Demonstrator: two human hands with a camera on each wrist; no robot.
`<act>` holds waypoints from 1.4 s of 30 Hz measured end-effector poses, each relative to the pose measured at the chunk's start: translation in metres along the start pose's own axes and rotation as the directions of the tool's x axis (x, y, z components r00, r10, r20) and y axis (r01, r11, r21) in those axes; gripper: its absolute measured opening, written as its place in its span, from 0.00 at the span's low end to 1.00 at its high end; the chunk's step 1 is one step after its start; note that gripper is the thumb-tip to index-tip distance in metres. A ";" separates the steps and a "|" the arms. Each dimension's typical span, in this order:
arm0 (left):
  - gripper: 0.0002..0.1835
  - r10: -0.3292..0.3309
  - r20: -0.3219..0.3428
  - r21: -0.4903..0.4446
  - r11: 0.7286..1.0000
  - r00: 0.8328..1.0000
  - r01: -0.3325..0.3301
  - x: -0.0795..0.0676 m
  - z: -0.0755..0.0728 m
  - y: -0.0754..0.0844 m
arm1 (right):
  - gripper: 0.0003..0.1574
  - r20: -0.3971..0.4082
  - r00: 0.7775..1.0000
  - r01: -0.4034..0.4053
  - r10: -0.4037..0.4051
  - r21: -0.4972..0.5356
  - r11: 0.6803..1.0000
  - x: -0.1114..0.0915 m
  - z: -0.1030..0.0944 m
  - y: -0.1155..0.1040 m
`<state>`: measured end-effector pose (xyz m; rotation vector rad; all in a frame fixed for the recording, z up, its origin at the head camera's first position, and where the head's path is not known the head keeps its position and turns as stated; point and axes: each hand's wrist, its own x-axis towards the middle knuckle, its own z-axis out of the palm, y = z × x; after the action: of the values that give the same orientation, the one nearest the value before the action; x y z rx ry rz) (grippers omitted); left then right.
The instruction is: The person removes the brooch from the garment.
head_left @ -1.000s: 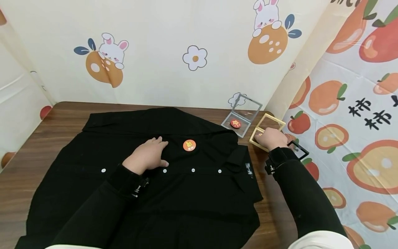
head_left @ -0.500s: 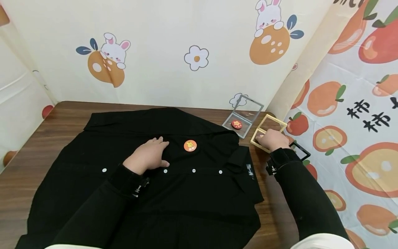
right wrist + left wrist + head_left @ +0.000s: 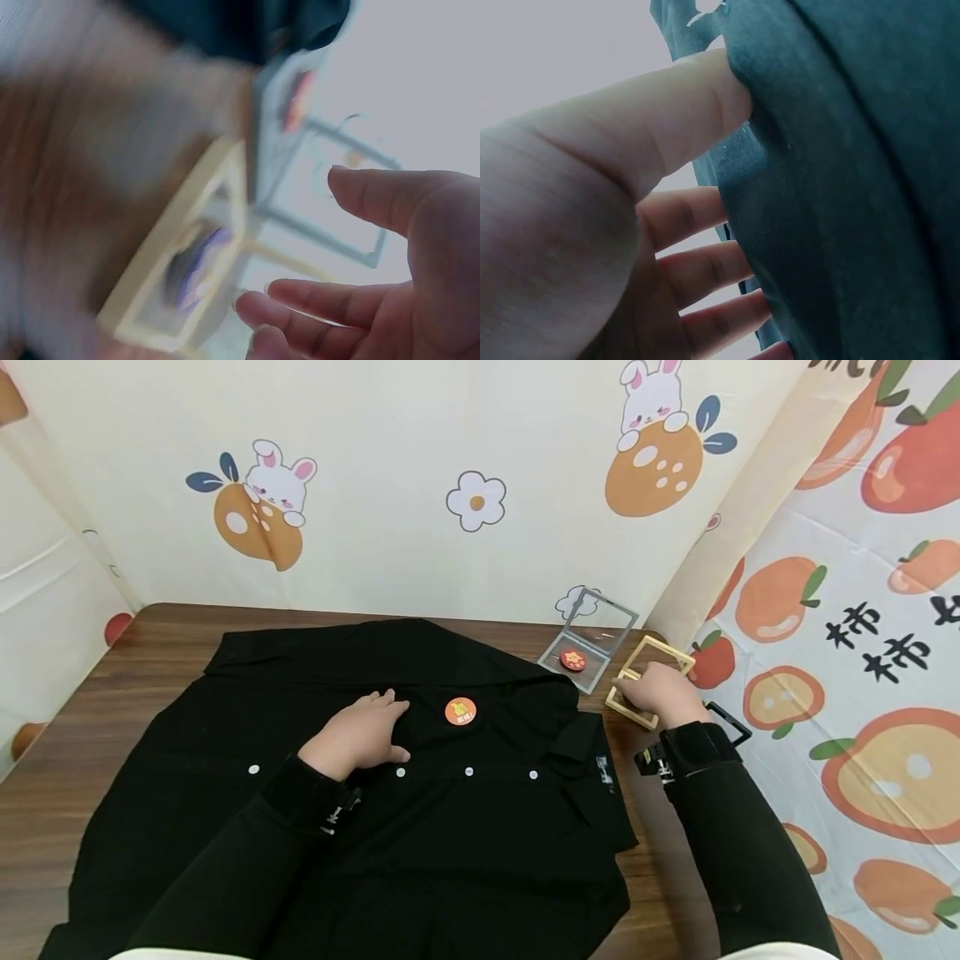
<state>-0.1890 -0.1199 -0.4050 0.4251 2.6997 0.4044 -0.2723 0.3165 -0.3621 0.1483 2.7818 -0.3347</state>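
Tbl (image 3: pixel 67 760): only R-wrist cam shows purple item (image 3: pixel 199 266) in yellow case (image 3: pixel 165 234).

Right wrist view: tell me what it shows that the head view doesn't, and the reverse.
Only the right wrist view shows the blurred purple-and-dark item inside the yellow case; the right hand hides it from the head view.

Only the head view shows the left hand on the shirt, the orange badge and the white buttons.

Both show the right hand, the yellow case and the grey case with its red badge.
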 end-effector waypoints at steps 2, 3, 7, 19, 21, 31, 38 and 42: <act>0.44 0.000 0.000 0.000 1.000 1.000 0.000 0.000 -0.001 0.001 | 0.40 -0.010 0.999 0.041 -0.041 0.030 0.999 -0.004 -0.001 -0.006; 0.44 0.002 -0.002 0.004 1.000 1.000 -0.002 0.000 -0.001 0.001 | 0.41 -0.015 0.998 0.062 -0.062 0.041 0.997 -0.006 0.000 -0.009; 0.43 -0.005 0.000 -0.003 1.000 1.000 0.005 0.000 -0.002 0.001 | 0.41 -0.013 0.992 0.125 -0.124 0.117 0.985 -0.014 0.006 -0.023; 0.43 -0.001 -0.008 -0.013 1.000 1.000 0.001 0.000 0.002 0.000 | 0.46 -0.042 0.979 0.204 -0.202 0.321 0.925 -0.034 0.041 -0.064; 0.43 -0.003 -0.007 -0.015 1.000 1.000 0.003 0.000 0.002 0.000 | 0.45 -0.061 0.973 0.231 -0.223 0.320 0.919 -0.036 0.047 -0.071; 0.43 -0.004 0.001 -0.013 1.000 1.000 0.004 0.000 -0.001 0.000 | 0.38 -0.071 0.948 0.319 -0.311 0.271 0.908 -0.047 0.074 -0.106; 0.43 0.002 0.000 -0.011 1.000 1.000 -0.002 -0.001 -0.002 0.001 | 0.37 -0.044 0.940 0.341 -0.340 0.196 0.919 -0.049 0.089 -0.119; 0.43 0.003 -0.003 -0.012 1.000 1.000 -0.003 -0.001 -0.001 0.001 | 0.36 -0.049 0.925 0.381 -0.377 0.117 0.917 -0.049 0.092 -0.128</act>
<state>-0.1885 -0.1200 -0.4035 0.4258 2.6980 0.4228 -0.2155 0.1673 -0.4028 -0.3677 2.8024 -0.6054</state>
